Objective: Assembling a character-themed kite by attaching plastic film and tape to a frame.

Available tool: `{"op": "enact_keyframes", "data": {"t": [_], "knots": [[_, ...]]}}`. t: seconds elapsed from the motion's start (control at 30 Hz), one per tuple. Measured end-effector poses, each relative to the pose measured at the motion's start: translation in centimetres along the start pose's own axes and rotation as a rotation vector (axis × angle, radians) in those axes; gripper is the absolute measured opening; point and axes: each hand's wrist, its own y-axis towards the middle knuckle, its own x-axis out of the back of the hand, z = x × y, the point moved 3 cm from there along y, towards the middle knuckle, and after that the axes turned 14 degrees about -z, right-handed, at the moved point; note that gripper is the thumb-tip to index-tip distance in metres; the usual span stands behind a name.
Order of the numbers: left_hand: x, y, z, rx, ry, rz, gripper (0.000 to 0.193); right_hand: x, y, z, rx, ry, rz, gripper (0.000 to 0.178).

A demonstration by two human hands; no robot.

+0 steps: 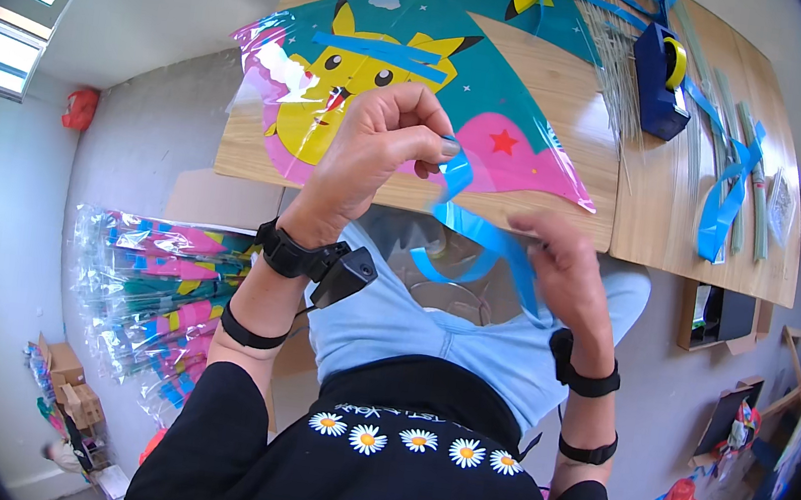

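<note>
Head view shows the left hand pinching the upper end of a blue ribbon between thumb and fingertips, just above the table edge. From there the ribbon loops down toward 4 o'clock into the right hand, whose fingers are closed on its lower end. A kite in clear wrap lies on the wooden table at 12 o'clock from the hands. A blue tape dispenser sits at 1 o'clock, beside thin sticks.

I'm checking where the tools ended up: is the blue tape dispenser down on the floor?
No. The blue tape dispenser stands on the wooden table, beside the thin sticks.
</note>
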Motion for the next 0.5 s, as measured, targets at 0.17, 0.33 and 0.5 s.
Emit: {"op": "enact_keyframes", "data": {"t": [0.17, 0.33, 0.5], "knots": [[0.6, 0.7, 1.7, 0.053, -0.041, 0.03, 0.008, -0.6, -3.4, -3.1, 0.434, -0.714, 0.168, 0.019], [0.6, 1.0, 2.7, 0.06, -0.038, 0.031, 0.007, 2.0, -0.9, -0.8, 0.306, -0.525, -0.278, 0.01], [2.1, 1.6, 3.0, 0.004, 0.039, -0.025, 0.005, 3.3, -2.9, -6.6, -0.381, 0.113, -0.048, 0.014]]}}
